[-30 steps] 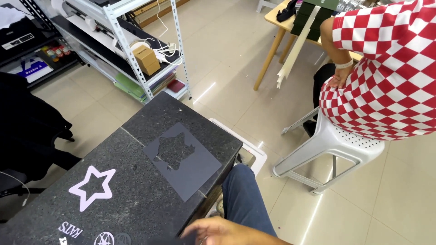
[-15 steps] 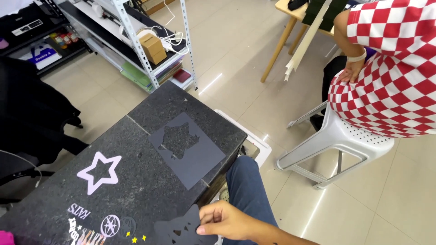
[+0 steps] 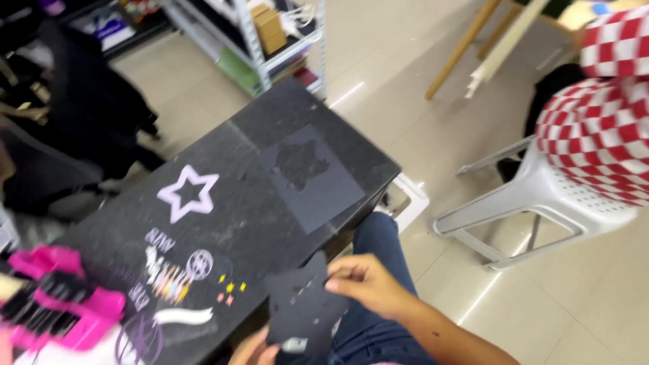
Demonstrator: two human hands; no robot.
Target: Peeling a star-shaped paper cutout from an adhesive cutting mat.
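Observation:
My right hand [image 3: 368,285] pinches the upper right edge of a dark cut-out sheet [image 3: 302,305] held over my lap, just off the near edge of a black stone-topped table [image 3: 223,209]. My left hand [image 3: 255,349] shows only partly at the bottom edge and touches the sheet's lower left corner. On the table lie a dark grey stencil sheet [image 3: 311,177] with a cut-out shape, a pale pink star outline [image 3: 188,193] and several small coloured stickers [image 3: 177,274].
A pink and black tool [image 3: 57,305] lies at the table's left end. A person in a red-and-white checked top [image 3: 605,115] sits on a white plastic stool [image 3: 534,203] to the right. A metal shelf rack [image 3: 270,40] and a black chair [image 3: 74,128] stand behind the table.
The view has swung down and left, bringing the pink tool and more stickers into view. My right hand has risen, now holding the dark cut-out sheet, with my left hand appearing beneath it.

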